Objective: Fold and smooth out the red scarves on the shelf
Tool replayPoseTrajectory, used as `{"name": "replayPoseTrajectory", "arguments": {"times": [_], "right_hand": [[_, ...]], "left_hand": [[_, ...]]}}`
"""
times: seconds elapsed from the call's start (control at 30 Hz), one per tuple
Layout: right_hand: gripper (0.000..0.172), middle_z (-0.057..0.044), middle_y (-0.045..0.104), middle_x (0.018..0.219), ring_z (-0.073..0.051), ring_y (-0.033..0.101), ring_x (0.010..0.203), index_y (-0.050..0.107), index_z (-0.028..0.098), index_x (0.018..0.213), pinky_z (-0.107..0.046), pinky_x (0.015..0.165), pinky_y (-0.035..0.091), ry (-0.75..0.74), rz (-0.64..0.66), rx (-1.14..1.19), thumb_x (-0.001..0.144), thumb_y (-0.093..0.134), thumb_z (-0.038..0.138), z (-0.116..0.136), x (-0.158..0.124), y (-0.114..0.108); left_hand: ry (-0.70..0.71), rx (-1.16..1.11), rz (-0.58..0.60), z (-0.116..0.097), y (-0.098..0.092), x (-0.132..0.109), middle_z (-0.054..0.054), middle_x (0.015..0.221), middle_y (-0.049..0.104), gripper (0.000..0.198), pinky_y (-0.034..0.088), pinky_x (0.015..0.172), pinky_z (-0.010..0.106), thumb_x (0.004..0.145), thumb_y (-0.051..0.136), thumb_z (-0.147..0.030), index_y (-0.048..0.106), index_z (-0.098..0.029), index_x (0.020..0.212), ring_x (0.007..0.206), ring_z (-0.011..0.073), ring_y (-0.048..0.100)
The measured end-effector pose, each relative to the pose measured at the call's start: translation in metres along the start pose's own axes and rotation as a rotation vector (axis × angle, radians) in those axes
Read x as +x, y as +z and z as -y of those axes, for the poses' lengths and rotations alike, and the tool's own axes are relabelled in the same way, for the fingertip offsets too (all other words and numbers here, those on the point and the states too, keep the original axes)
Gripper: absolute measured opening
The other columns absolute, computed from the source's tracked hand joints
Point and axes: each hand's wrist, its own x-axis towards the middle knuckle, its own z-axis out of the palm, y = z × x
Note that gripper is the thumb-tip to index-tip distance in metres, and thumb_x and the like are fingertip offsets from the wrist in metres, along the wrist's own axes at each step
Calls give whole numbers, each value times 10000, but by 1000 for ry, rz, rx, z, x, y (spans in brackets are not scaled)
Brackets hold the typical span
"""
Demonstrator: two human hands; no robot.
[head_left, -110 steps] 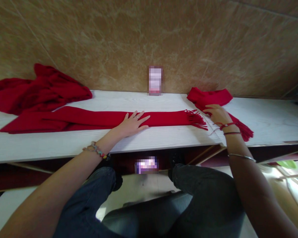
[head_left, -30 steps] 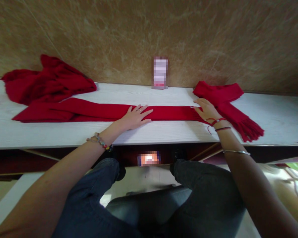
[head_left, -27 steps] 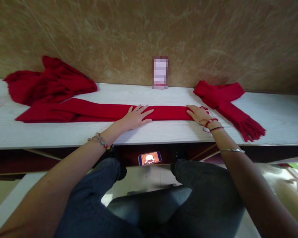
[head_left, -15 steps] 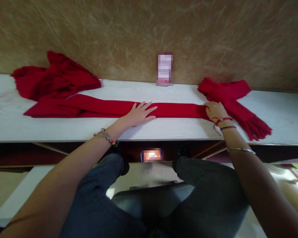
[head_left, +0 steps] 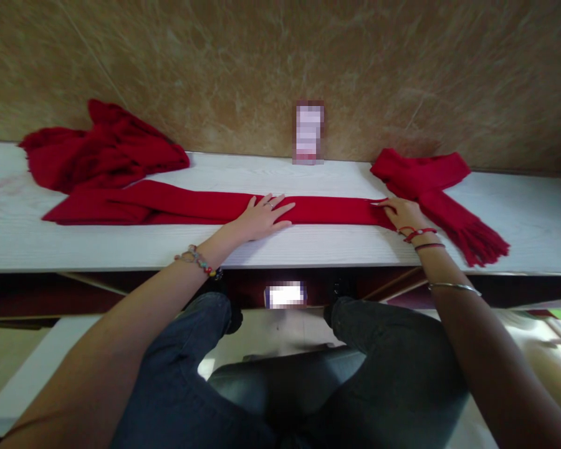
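Note:
A long red scarf (head_left: 330,210) lies flattened in a narrow strip along the white shelf. My left hand (head_left: 264,217) rests flat across its middle, fingers spread, with a ring on one finger. At the scarf's right end, my right hand (head_left: 402,212) is closed with its fingertips on the end's upper corner. That hand covers part of the end. The strip's left part is looser and wider, with folds. Just right of my right hand lies another red scarf (head_left: 430,178), folded across itself, its fringe pointing down to the right.
A heap of red cloth (head_left: 107,153) sits at the back left against the brown marbled wall (head_left: 215,75). A small blurred box-like item (head_left: 308,134) stands at the wall. The front edge of the white shelf (head_left: 331,249) runs above my knees; a blurred item (head_left: 285,295) is below.
My right hand has shifted slightly on the scarf's end, its fingertips now reaching farther left at the upper corner. My left hand stays flat in the same spot.

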Motion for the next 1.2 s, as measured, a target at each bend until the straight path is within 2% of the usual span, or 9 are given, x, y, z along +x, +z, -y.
{"name": "replayPoseTrajectory", "arguments": {"times": [0.17,0.3,0.43,0.53,0.83,0.9,0.97,1.07,1.2], "right_hand": [[315,-155,704,930,-289,639,884,722,111,887,-420,787,511,160,-59,-143,773,430,141,-7,-5,-13],[364,-145,674,1088,-265,599,1043,690,105,1020,-422,929,471,33,-166,10,782,414,121,15,12,-14],[393,-100,667,1135,-232,603,1057,677,154,1083,-403,944,467,-59,31,104,807,400,116,32,26,-3],[370,-86,692,1082,-224,627,1014,700,164,1044,-371,917,479,28,133,62,827,403,136,27,24,3],[361,-130,699,1023,-255,631,988,721,154,999,-377,881,487,322,70,-125,769,454,75,-10,5,-11],[362,-157,684,1052,-268,613,1020,712,115,995,-407,912,475,238,-21,-84,762,440,69,-4,6,-14],[363,-155,667,1102,-268,590,1063,693,102,1028,-432,952,455,55,-89,5,769,438,95,8,9,-13],[369,-122,656,1143,-253,582,1085,662,131,1096,-447,975,445,-176,-18,127,802,443,170,29,15,-5],[434,-114,653,1159,-227,594,1076,617,123,1173,-424,973,456,-144,77,150,816,370,129,33,15,5]], "left_hand": [[-12,-14,10,-2,-2,0,46,1550,158,572,157,1077,590,938,236,-560,220,-327,1460,1397,347,156],[-7,12,11,-3,-4,-1,66,1545,176,568,165,1078,583,945,245,-541,229,-304,1461,1397,337,167],[-14,26,19,-4,-5,-2,63,1547,168,563,169,1079,579,948,249,-530,216,-305,1464,1399,334,163],[-18,24,29,-4,-5,-2,59,1549,159,565,169,1081,577,948,247,-532,204,-310,1466,1401,334,155],[-21,11,28,-3,-4,-1,42,1552,152,567,153,1085,577,944,230,-549,196,-328,1464,1403,330,144],[-25,9,35,-4,-5,-1,49,1551,153,567,156,1082,580,945,236,-542,200,-318,1465,1403,331,144],[-28,8,40,-4,-6,-1,56,1551,153,569,156,1081,581,945,239,-539,208,-309,1465,1403,331,145],[-26,10,33,-4,-6,-1,60,1548,165,568,154,1084,572,944,244,-538,217,-310,1463,1402,329,150],[-16,11,13,-3,-4,-2,56,1549,164,568,142,1091,561,941,238,-544,214,-319,1462,1400,329,160]]}}
